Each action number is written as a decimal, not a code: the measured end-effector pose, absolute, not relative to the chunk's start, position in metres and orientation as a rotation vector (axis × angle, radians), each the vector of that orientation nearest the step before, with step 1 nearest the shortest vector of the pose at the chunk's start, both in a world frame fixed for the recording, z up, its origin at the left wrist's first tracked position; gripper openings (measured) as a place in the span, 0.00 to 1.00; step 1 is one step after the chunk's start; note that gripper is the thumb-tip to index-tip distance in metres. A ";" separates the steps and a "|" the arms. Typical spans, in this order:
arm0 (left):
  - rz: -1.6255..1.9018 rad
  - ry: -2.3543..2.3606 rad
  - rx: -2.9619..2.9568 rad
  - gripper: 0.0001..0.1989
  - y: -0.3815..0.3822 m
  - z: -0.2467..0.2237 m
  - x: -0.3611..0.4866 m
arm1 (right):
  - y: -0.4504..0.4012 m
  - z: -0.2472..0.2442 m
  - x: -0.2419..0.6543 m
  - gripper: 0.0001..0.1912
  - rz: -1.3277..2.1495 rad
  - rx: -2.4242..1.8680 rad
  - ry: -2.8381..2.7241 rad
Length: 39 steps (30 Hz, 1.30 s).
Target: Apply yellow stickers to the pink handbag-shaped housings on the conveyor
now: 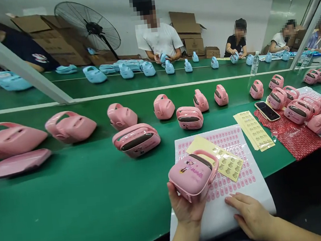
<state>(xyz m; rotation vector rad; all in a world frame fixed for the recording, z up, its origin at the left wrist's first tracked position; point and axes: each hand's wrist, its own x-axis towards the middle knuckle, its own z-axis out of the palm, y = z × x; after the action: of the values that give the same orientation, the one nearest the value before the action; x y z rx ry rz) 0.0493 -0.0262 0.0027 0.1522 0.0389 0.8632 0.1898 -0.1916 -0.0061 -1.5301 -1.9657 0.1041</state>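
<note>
Case [192, 174] over sheet [219, 214], phone [267, 111] at right

Left hand [189, 208] cupped upward, right hand [252, 216] lower, loosely extended, palm down

Pink case [189, 175], printed side up, sl. tilted, held abv. wht. sticker sheet [233, 187], sheet flat.

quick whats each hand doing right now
Left hand: closed on the pink handled case, holding it from below.
Right hand: open, nothing visible in it, over the white sticker sheet.
</note>
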 end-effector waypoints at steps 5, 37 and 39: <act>0.811 0.111 0.200 0.23 -0.032 -0.002 0.048 | -0.190 -0.012 0.217 0.43 -0.053 -1.746 -2.003; 0.893 0.394 0.178 0.25 -0.056 -0.008 0.030 | -0.202 -0.018 0.244 0.22 -0.196 -1.652 -1.695; 0.906 0.375 0.176 0.25 -0.057 -0.007 0.031 | -0.202 -0.022 0.243 0.23 -0.263 -1.610 -1.718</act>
<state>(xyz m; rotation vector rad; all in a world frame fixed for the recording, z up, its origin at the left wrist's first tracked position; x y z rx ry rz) 0.0308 -0.0565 -0.0072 0.1763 0.3751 0.9063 0.2430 -0.2018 -0.0222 -1.6098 -1.7181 -0.2628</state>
